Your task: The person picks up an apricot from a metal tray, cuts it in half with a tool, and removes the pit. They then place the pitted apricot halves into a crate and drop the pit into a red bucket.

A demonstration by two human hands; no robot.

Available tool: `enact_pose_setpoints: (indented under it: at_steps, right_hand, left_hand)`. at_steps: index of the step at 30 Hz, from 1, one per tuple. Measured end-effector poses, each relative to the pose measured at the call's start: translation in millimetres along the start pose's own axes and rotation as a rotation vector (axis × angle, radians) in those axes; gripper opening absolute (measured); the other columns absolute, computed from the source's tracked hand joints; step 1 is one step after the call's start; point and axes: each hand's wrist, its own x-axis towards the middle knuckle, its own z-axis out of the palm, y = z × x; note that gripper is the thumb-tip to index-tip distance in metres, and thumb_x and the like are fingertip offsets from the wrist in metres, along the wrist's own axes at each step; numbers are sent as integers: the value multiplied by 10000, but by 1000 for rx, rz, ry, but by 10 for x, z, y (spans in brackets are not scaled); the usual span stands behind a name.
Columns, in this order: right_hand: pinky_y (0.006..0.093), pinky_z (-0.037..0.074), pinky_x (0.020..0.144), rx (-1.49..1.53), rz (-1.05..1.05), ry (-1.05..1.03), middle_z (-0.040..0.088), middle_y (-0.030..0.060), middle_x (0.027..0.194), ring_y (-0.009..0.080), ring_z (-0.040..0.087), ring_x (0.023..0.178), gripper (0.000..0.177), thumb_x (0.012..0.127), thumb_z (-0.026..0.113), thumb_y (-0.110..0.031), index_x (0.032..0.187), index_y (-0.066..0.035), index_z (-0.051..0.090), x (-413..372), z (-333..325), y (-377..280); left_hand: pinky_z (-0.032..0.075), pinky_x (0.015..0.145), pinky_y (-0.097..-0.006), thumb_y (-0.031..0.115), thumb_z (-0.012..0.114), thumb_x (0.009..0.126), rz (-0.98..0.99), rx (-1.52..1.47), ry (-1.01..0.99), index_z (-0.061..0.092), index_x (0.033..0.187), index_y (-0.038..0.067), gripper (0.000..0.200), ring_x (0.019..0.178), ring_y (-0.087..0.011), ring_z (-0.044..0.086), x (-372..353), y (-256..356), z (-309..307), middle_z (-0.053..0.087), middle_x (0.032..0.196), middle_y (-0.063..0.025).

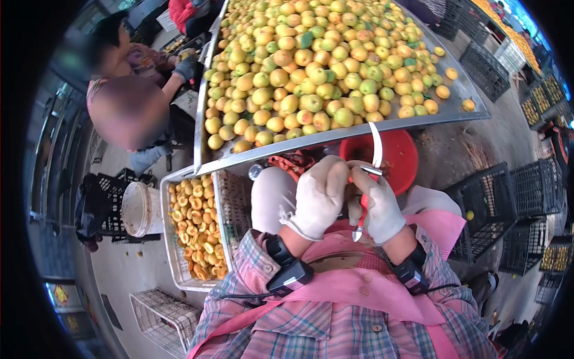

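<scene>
My right hand (378, 206), in a white glove with stained fingertips, is closed around a red-handled cutting tool (363, 202). The tool has a metal head near my fingers and a pointed metal tip below. From its upper end a pale, curved blade-like strip (377, 145) rises toward the table edge. My left hand (323, 194), gloved too, has its fingers bent together right beside the right hand. Whatever lies between those fingers is hidden. Both hands are above my lap, in front of a metal-edged table (287, 143) heaped with yellow-green apricots (311, 72).
Below the table edge stands a red bucket (406, 158). At my left, a white crate (169, 254) holds halved apricots (200, 224), near a white pail (134, 209) and another crate (164, 311). Black crates (478, 203) stand at right. Another person (128, 96) sits at the table's left.
</scene>
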Motion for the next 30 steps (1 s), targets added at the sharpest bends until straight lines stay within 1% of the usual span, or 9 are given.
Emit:
enact_pose_setpoints:
  at_steps: [3, 14, 16, 18, 20, 21, 22, 28, 30]
  right_hand:
    - [231, 355, 382, -120, 10, -36, 560, 9, 632, 97, 478, 432, 319, 964, 506, -385, 980, -81, 600, -8, 86, 21]
    - [244, 353, 331, 13, 183, -36, 570, 26, 679, 120, 486, 415, 204, 935, 520, -218, 1096, -100, 564, 72, 154, 218]
    - [251, 347, 332, 73, 215, -106, 567, 56, 695, 137, 472, 406, 302, 851, 526, -95, 1147, -39, 549, 118, 87, 262]
    - [254, 356, 355, 65, 315, -149, 583, 71, 738, 151, 467, 403, 363, 831, 555, -76, 1186, -9, 520, 145, -9, 283]
    - [251, 384, 372, 51, 300, -261, 626, 111, 820, 156, 535, 487, 463, 830, 588, -88, 1265, -15, 449, 91, -42, 250]
    - [249, 387, 377, 76, 329, -205, 624, 108, 823, 151, 545, 504, 440, 832, 595, -90, 1245, -20, 461, 57, -41, 249]
    - [248, 390, 381, 108, 364, -163, 623, 105, 827, 147, 555, 522, 417, 834, 601, -93, 1225, -24, 473, 33, -40, 266]
    - [228, 383, 373, 292, 448, -24, 592, 134, 836, 140, 522, 497, 286, 890, 585, -122, 1146, -6, 535, 137, -376, 421]
    - [205, 384, 365, 264, 438, 6, 602, 80, 782, 105, 512, 486, 198, 910, 621, -231, 934, -36, 596, 130, -501, 446]
  left_hand:
    - [495, 665, -448, 185, 529, 893, -14, 83, 32, 607, 880, 44, 162, 767, -376, 614, -44, -22, -9, 612, 831, -166]
    - [482, 669, -420, 253, 470, 974, -63, 45, 102, 593, 888, 29, 270, 723, -352, 604, -169, -99, -150, 600, 760, -164]
    - [479, 659, -382, 357, 415, 1014, -549, -408, 170, 599, 889, 33, 393, 692, -236, 597, -213, -176, -110, 605, 743, -103]
    - [479, 656, -284, 499, 304, 1024, -599, -435, 142, 610, 912, 44, 560, 681, -144, 592, -259, -305, -202, 632, 772, -69]
    - [415, 440, -235, 564, 367, 981, -875, -757, 122, 620, 872, 102, 539, 512, -112, 547, -250, -66, -418, 607, 684, -28]
    - [331, 351, -222, 591, 414, 954, -844, -857, 395, 613, 837, 97, 546, 399, -97, 458, -259, -271, -316, 552, 585, 2]
    - [332, 346, -209, 573, 448, 949, -928, -1015, 204, 607, 837, 100, 512, 387, -83, 455, -427, -526, -545, 546, 567, 9]
    - [363, 429, -179, 382, 595, 924, -1068, -885, 643, 572, 948, 100, 285, 523, -82, 490, -987, -1243, -1432, 591, 746, -16]
    - [404, 460, -186, 325, 635, 912, -1072, -848, 835, 560, 978, 94, 252, 570, -117, 523, -1273, -1506, -1667, 596, 793, -34]
